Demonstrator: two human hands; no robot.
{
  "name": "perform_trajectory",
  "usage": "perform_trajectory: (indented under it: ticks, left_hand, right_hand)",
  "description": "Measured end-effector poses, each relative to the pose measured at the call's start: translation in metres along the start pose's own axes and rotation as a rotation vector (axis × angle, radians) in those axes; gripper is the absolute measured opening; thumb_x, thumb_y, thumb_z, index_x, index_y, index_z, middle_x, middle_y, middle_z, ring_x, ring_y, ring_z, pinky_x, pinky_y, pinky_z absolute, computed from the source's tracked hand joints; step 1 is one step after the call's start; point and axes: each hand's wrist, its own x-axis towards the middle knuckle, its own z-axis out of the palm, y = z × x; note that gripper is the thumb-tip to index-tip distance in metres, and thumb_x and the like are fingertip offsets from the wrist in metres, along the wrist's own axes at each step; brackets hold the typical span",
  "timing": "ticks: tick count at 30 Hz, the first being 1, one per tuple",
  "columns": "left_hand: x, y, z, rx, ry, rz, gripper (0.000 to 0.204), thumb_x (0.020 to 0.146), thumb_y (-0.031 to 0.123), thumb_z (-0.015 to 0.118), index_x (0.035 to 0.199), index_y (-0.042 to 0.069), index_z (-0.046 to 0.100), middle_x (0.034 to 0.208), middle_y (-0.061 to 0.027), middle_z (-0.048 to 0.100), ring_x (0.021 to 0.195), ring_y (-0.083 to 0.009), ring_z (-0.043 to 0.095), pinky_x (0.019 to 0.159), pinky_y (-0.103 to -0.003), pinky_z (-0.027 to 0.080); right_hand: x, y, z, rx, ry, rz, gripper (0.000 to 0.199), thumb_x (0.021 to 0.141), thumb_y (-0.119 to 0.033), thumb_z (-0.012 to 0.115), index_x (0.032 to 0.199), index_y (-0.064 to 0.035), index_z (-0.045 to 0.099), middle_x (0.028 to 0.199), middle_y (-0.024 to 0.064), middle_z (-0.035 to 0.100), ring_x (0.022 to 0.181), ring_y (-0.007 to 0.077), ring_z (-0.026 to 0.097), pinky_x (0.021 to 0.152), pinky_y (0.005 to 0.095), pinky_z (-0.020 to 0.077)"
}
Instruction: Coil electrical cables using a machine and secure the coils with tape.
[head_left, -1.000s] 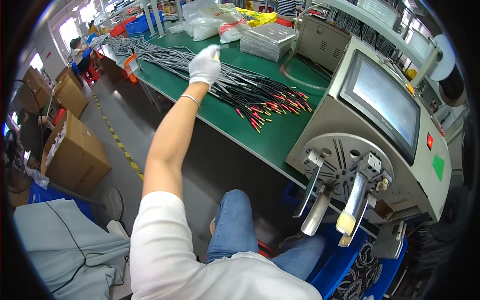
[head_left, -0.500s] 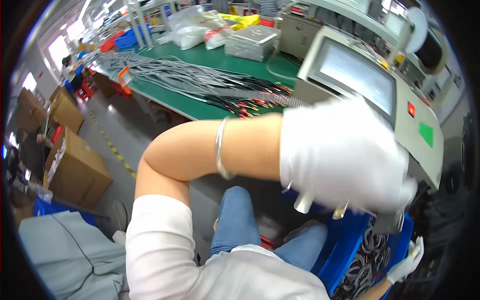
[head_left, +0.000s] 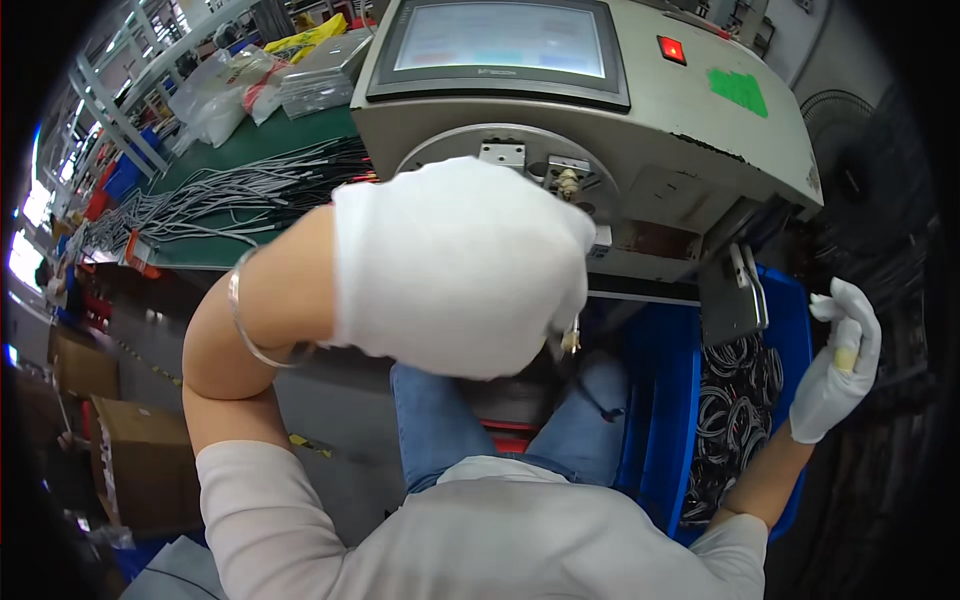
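My left hand [head_left: 460, 270], in a white glove, is in front of the machine's round metal turntable [head_left: 440, 145] with its back towards me. It looks closed, though its fingertips are hidden. Below its fingers show a small brass-coloured connector [head_left: 571, 340] and a dark cable end [head_left: 600, 402]; whether the hand holds them is unclear. Another brass-coloured piece sits in a fixture [head_left: 567, 182] on the turntable. My right hand [head_left: 840, 370], also gloved, is raised beside the blue bin [head_left: 795, 300], fingers bent but apart, holding nothing visible. Coiled grey and black cables [head_left: 735, 410] lie in that bin.
The beige machine [head_left: 650, 140] carries a lit screen [head_left: 500, 40] and a red switch [head_left: 672, 50]. A metal plate [head_left: 730, 300] juts over the bin. Bundled grey cables [head_left: 210, 205] lie on the green table [head_left: 205, 258]. Cardboard boxes [head_left: 145, 460] stand at left.
My view has swung right, so the machine and turntable now show more fully. My left hand is lower against the machine, uncovering part of the turntable. My right hand has risen beside the bin.
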Motion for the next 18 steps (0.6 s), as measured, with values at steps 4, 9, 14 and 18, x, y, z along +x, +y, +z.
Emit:
perform_trajectory:
  ticks: [4, 9, 14, 18]
  left_hand:
    - [-0.008, 0.001, -0.012, -0.342, -0.017, 0.111, 0.015, 0.06, 0.006, 0.067, 0.072, 0.015, 0.072, 0.074, -0.0045, 0.056, 0.065, -0.0256, 0.06, 0.055, -0.034, 0.048]
    - [0.001, -0.009, 0.005, -0.107, 0.055, -0.082, 0.019, 0.063, -0.002, 0.067, 0.079, 0.009, 0.067, 0.08, -0.0068, 0.057, 0.07, -0.0264, 0.06, 0.059, -0.036, 0.049]
    - [0.005, -0.02, 0.032, -0.169, 0.467, -0.214, 0.021, 0.068, -0.008, 0.067, 0.083, 0.004, 0.059, 0.086, -0.0096, 0.057, 0.075, -0.026, 0.06, 0.064, -0.034, 0.051]
    - [0.003, -0.017, 0.044, -0.095, 0.601, -0.304, 0.021, 0.068, -0.006, 0.071, 0.082, 0.003, 0.058, 0.086, -0.0103, 0.057, 0.075, -0.0251, 0.06, 0.067, -0.031, 0.051]
  right_hand:
    - [0.003, -0.019, 0.03, 0.153, -0.097, -0.122, 0.02, 0.098, -0.011, 0.046, 0.108, 0.0003, 0.059, 0.106, 0.0142, 0.063, 0.082, 0.0155, 0.061, 0.086, 0.0304, 0.0479]
    - [0.003, -0.033, 0.064, 0.321, -0.218, -0.107, 0.019, 0.096, -0.011, 0.049, 0.107, -0.0002, 0.06, 0.104, 0.015, 0.063, 0.08, 0.0161, 0.061, 0.08, 0.0304, 0.0498]
    - [-0.005, -0.04, 0.111, 0.228, -0.373, -0.101, 0.014, 0.091, -0.007, 0.057, 0.101, 0.0009, 0.06, 0.101, 0.0141, 0.063, 0.08, 0.017, 0.062, 0.077, 0.0294, 0.0505]
    - [-0.013, -0.04, 0.152, 0.066, -0.392, -0.2, 0.012, 0.081, 0.0, 0.066, 0.091, 0.0007, 0.058, 0.098, 0.0124, 0.064, 0.081, 0.018, 0.062, 0.077, 0.0282, 0.0494]
